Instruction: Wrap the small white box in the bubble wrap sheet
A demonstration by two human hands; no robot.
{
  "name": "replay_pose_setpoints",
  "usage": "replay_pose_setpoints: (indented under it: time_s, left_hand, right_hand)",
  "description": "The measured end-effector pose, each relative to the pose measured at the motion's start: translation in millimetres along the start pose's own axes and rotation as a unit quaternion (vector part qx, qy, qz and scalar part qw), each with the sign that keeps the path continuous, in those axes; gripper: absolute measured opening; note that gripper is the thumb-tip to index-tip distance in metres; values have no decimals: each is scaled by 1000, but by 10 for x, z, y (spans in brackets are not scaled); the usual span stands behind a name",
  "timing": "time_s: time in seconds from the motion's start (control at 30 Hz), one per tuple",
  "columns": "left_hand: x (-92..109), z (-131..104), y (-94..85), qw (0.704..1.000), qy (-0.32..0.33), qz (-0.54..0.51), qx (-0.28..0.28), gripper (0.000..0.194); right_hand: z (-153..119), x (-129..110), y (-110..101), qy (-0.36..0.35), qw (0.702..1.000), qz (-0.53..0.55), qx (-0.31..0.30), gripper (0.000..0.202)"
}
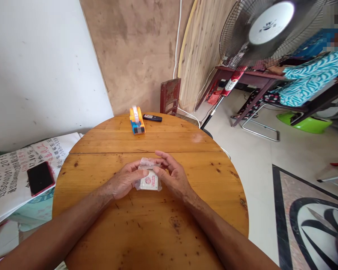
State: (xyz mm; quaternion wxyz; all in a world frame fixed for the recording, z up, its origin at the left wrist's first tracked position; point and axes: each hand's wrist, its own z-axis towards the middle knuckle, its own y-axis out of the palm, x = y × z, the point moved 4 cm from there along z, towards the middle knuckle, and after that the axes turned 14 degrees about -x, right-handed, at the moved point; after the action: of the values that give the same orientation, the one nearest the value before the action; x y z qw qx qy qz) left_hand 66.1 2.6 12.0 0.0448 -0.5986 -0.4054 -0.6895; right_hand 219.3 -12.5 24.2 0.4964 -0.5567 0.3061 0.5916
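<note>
**Clear plastic packet held in both hands**

Clear, crinkly wrap covers a small white packet (pixel 148 179) with a red mark, held just above the near middle of the wooden tabletop (pixel 146 232). It looks light and soft, best pinched at its side edges. Left hand (pixel 124 182) and right hand (pixel 171 174) each grip one side. Far off lie a tape dispenser (pixel 136 120) and a dark phone (pixel 152 117).

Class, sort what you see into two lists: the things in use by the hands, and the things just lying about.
In use:
- small plastic packet, held on the round wooden table by left hand and right hand

Lying about:
- orange tape dispenser
- black handset
- smartphone on printed sack
- standing fan
</note>
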Motion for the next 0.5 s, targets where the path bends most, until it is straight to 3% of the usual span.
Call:
replay_pose_setpoints:
  time_s: [0.23,0.37,0.5]
  left_hand:
    - [46,-1,-24,999,30,9,19,38]
    - [37,1,-38,998,49,-15,30,31]
    - [29,-2,-36,998,43,-30,31,33]
  right_hand:
    - [-53,-183,64,-59,991,-123,5,60]
    - [-62,-209,67,-86,985,-145,21,57]
    - [-63,-187,37,-67,988,-134,34,56]
